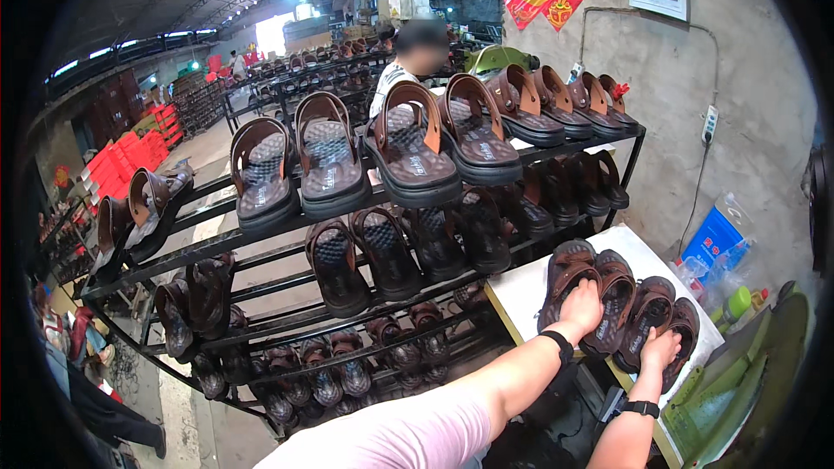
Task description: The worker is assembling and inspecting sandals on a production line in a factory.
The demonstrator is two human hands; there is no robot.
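Note:
Two pairs of dark brown sandals stand side by side on a white-topped table at the right. My left hand (582, 306) is closed at the straps of the left pair, over its left sandal (565, 274) and against its right sandal (615, 295). My right hand (662, 349) grips the other pair, between its left sandal (647, 308) and right sandal (685, 330). Its fingertips are partly hidden by the straps. Both wrists wear black bands.
A black metal rack (208, 252) holds several tiers of brown sandals (408, 152) left of the table (638, 247). Green machinery (725, 391), a green-capped bottle (737, 302) and a blue-and-white bag (717, 239) sit at the right. Behind the rack is another person (408, 61).

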